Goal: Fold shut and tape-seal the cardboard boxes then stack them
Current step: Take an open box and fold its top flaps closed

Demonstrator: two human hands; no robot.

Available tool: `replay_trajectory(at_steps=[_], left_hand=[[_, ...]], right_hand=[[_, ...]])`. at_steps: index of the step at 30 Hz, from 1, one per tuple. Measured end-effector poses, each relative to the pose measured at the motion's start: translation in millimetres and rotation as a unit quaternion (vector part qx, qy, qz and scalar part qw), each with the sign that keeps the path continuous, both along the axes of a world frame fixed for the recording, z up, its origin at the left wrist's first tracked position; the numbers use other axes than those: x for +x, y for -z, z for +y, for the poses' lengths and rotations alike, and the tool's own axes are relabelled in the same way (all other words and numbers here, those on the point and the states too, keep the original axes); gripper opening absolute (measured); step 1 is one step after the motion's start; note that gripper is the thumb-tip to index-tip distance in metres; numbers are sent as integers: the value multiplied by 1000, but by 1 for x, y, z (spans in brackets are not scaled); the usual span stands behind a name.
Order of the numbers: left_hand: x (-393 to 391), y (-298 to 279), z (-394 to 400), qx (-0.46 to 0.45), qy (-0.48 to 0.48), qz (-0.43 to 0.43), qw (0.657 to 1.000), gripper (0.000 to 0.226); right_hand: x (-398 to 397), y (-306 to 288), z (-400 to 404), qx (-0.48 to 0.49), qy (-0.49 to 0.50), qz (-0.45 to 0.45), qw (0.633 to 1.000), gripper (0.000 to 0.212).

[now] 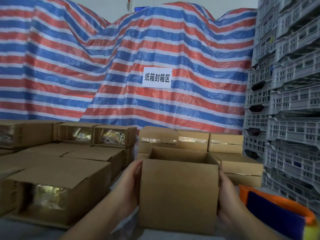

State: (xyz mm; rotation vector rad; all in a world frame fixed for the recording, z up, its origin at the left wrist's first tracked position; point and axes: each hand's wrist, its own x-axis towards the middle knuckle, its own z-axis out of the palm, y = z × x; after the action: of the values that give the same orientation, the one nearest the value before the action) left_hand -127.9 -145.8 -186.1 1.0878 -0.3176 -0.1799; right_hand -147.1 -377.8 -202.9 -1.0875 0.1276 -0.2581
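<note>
Head view: striped tarp (121,66) behind boxes (57,179).

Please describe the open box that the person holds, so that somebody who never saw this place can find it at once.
Find the white sign on the striped tarpaulin; straight below it, nearest the camera, a cardboard box is held between the left hand and right hand. Unlike the taped boxes behind, its top is open and shows no tape.
</note>
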Motion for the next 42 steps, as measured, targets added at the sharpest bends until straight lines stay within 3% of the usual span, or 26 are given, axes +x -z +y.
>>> replay_trajectory(at_steps=[6, 12, 17, 20, 25, 29, 37, 42], left_hand=[[-2, -4, -2, 38, 14, -7, 999, 31], [9, -6, 0, 68, -70, 13, 995, 52], [17, 0, 3, 117, -32, -40, 992, 30], [20, 6, 5, 156, -53, -67, 984, 33], [22, 8, 18, 142, 22, -102, 984, 74], [23, 11, 23, 134, 55, -127, 981, 71], [26, 14, 23, 145, 31, -117, 982, 66], [23, 11, 20, 139, 3, -93, 986, 71]], right_hand=[[-6, 2, 3, 30, -21, 33, 999, 72], [-3, 0, 5, 46, -26, 6, 999, 74], [-5, 1, 6, 53, -49, 10, 997, 75], [-5, 0, 3, 56, -61, 12, 996, 80], [0, 4, -1, 48, -45, -23, 998, 70], [1, 2, -2, 34, -44, -12, 998, 69], [-3, -9, -4, -54, -44, -45, 997, 48], [-8, -11, -1, -45, -57, -31, 997, 63]])
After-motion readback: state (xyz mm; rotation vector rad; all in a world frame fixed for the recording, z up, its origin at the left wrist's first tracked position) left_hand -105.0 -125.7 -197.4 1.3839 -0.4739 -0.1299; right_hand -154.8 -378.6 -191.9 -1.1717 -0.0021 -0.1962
